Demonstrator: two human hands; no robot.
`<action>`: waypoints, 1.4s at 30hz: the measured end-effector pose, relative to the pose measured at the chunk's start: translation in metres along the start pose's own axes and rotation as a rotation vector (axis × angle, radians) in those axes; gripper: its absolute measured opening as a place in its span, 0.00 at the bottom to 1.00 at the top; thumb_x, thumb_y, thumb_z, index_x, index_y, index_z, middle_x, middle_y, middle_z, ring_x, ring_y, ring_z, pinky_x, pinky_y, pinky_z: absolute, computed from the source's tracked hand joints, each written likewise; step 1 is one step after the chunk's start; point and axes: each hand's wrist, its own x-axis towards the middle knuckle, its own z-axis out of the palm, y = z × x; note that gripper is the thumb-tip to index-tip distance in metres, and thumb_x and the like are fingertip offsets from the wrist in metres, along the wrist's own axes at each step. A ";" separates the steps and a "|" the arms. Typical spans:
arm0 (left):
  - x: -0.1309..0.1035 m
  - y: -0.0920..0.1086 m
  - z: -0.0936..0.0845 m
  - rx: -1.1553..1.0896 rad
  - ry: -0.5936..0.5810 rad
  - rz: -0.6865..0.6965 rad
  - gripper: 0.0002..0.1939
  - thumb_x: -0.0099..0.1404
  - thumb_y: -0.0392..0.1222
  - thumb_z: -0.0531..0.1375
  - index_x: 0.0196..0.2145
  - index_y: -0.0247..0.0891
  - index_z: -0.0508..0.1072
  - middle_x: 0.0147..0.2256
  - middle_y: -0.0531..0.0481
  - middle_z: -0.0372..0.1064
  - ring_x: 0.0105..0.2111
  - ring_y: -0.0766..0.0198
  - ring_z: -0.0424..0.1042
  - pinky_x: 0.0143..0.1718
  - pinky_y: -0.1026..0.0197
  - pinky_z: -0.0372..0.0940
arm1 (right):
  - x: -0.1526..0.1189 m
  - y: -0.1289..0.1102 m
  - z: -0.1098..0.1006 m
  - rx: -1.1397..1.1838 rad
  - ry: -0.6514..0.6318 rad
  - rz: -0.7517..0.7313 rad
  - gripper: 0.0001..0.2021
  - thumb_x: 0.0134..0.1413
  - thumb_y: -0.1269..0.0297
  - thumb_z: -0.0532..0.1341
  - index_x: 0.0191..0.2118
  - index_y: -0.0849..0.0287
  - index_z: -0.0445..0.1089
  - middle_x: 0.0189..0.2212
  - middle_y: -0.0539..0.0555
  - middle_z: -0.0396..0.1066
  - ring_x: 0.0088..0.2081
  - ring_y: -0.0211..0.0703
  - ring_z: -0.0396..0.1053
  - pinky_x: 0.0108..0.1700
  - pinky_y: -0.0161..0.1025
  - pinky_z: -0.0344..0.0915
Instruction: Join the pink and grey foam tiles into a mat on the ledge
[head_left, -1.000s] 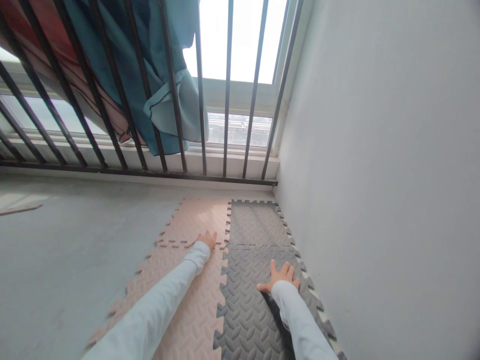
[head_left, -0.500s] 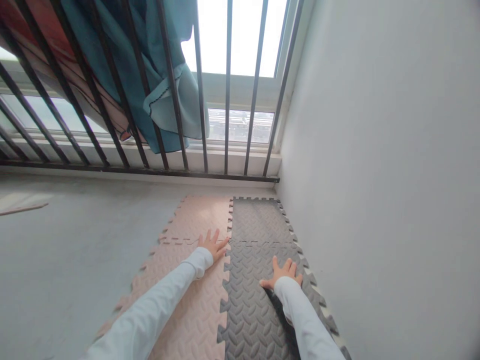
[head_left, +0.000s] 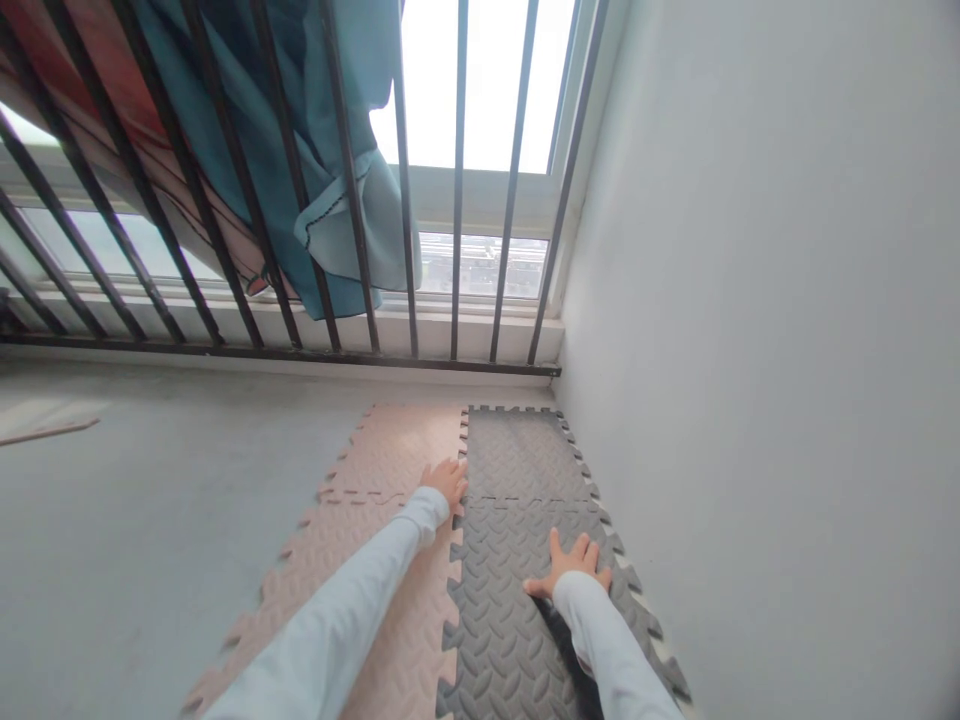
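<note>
My left hand (head_left: 447,482) rests on the pink foam mat tiles (head_left: 397,560), its fingertips at the toothed seam beside the grey tiles. Its fingers are stretched out and hold nothing. On the grey foam mat tiles (head_left: 495,600) to the right, my right hand (head_left: 571,562) lies with fingers spread wide. Both colours have a raised tread pattern and puzzle edges. The teeth along the pink and grey seam show small gaps in places. A dark shadow runs beside my right forearm.
A white wall (head_left: 765,350) rises close along the grey tiles' right edge. Ahead stands a black metal railing (head_left: 360,362), with blue and red cloth (head_left: 300,190) hanging behind it. Grey floor (head_left: 135,560) spreads on the left, where a thin strip (head_left: 52,432) lies.
My left hand has slid slightly right and forward to the seam, and its fingers are closer together. My right hand stays spread on the grey tile. The view has tipped up slightly.
</note>
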 end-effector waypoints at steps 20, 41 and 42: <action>0.072 -0.004 0.005 -0.070 0.044 -0.197 0.28 0.62 0.49 0.40 0.59 0.42 0.45 0.62 0.52 0.37 0.60 0.61 0.38 0.58 0.45 0.39 | 0.001 0.000 0.002 0.002 0.011 0.003 0.51 0.30 0.44 0.61 0.61 0.51 0.36 0.61 0.67 0.31 0.60 0.62 0.29 0.53 0.64 0.35; 0.123 -0.009 0.005 -0.131 0.078 -0.150 0.32 0.60 0.53 0.44 0.60 0.42 0.43 0.61 0.51 0.40 0.60 0.62 0.40 0.58 0.47 0.36 | 0.013 0.005 0.016 0.021 0.060 -0.049 0.55 0.25 0.42 0.63 0.61 0.51 0.37 0.61 0.69 0.31 0.60 0.64 0.28 0.52 0.66 0.36; 0.124 -0.011 0.005 -0.138 0.079 -0.149 0.31 0.60 0.52 0.44 0.59 0.43 0.45 0.61 0.52 0.41 0.60 0.62 0.41 0.58 0.48 0.36 | 0.013 0.004 0.016 0.015 0.052 -0.044 0.55 0.24 0.42 0.63 0.61 0.51 0.37 0.61 0.69 0.31 0.60 0.65 0.28 0.51 0.66 0.36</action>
